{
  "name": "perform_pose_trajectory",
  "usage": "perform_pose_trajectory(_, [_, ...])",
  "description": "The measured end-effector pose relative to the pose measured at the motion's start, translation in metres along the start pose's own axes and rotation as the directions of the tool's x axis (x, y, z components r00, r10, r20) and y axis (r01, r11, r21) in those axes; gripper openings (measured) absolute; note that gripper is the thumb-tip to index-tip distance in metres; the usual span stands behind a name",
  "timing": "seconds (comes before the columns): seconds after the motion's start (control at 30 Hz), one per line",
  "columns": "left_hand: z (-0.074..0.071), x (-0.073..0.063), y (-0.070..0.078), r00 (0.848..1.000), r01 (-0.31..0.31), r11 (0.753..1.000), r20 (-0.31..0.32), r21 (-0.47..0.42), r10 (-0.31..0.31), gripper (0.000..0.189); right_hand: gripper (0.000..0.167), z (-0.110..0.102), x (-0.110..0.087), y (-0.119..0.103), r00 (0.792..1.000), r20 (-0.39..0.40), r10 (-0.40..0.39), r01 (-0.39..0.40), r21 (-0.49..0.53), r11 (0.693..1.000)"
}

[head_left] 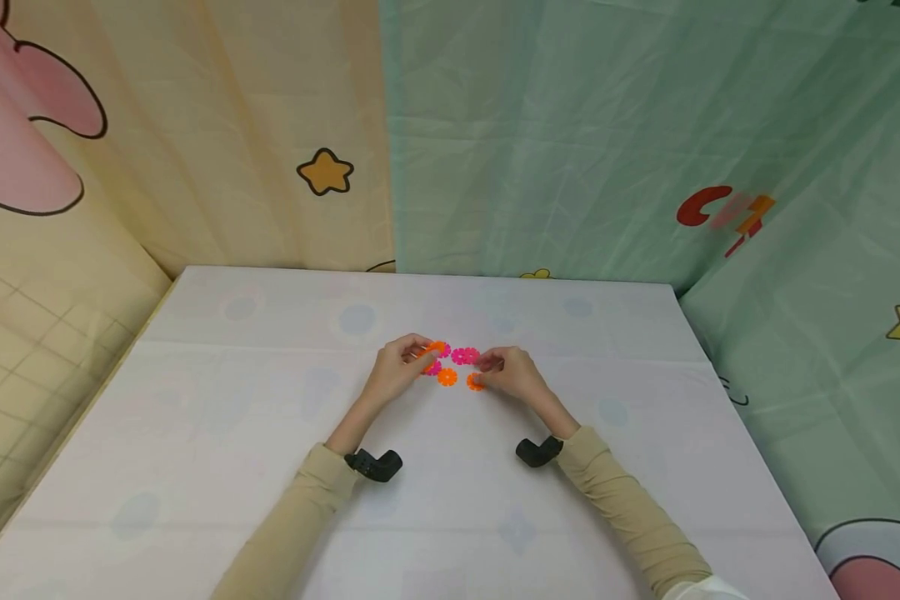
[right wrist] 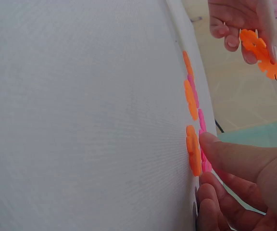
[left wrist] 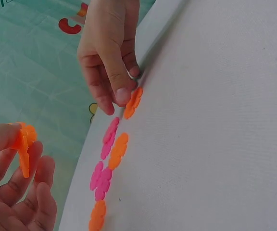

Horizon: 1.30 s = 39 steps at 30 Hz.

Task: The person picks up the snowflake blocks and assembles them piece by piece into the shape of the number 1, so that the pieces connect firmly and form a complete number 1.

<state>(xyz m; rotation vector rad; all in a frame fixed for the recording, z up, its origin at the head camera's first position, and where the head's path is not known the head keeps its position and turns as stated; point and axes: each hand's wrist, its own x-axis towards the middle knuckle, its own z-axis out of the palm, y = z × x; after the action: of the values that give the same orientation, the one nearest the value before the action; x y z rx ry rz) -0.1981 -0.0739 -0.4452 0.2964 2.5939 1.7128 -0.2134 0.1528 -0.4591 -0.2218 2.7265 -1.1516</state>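
Note:
My left hand (head_left: 399, 367) pinches orange flower-shaped plastic discs (right wrist: 264, 54) between thumb and fingers, above the table. At least two of these discs overlap or join; how they meet is unclear. On the tabletop, my right hand (head_left: 512, 372) reaches in from the right, thumb at the edge of an orange disc (left wrist: 133, 102). Its thumb and fingertips stand apart, with no disc plainly between them. Between the hands lie pink discs (head_left: 465, 356) and another orange disc (head_left: 447, 377). More pink (head_left: 434, 367) shows beside my left fingertips, partly hidden.
A pale cloth covers the table (head_left: 450, 500). Behind it hang printed curtains (head_left: 570, 150), close to the far edge. Black wrist mounts (head_left: 375, 465) stick out inward from both sleeves, over the tabletop.

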Motion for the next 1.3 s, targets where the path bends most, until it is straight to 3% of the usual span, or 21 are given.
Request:
perform_pose_trajectory(0.33, [-0.002, 0.000, 0.002, 1.000, -0.009, 0.999, 0.014, 0.042, 0.008, 0.021, 0.019, -0.001, 0.001, -0.002, 0.998, 0.063, 0.017, -0.013, -0.063, 0.998])
perform_pose_trajectory(0.6, [-0.002, 0.000, 0.001, 1.000, -0.016, 0.998, 0.010, 0.058, 0.015, 0.020, 0.018, -0.005, 0.002, -0.005, 0.997, 0.075, 0.001, 0.002, -0.038, 0.999])
perform_pose_trajectory(0.9, [0.000, -0.002, -0.001, 0.999, -0.028, 0.994, -0.034, 0.110, 0.032, 0.020, 0.022, -0.008, 0.002, -0.013, 1.000, 0.004, 0.018, -0.018, -0.004, 1.000])
perform_pose_trajectory(1.3, [0.007, -0.003, 0.004, 0.998, -0.042, 0.994, -0.051, 0.106, 0.047, 0.022, 0.022, -0.015, -0.001, -0.031, 0.989, -0.122, -0.086, 0.102, 0.134, 0.986])
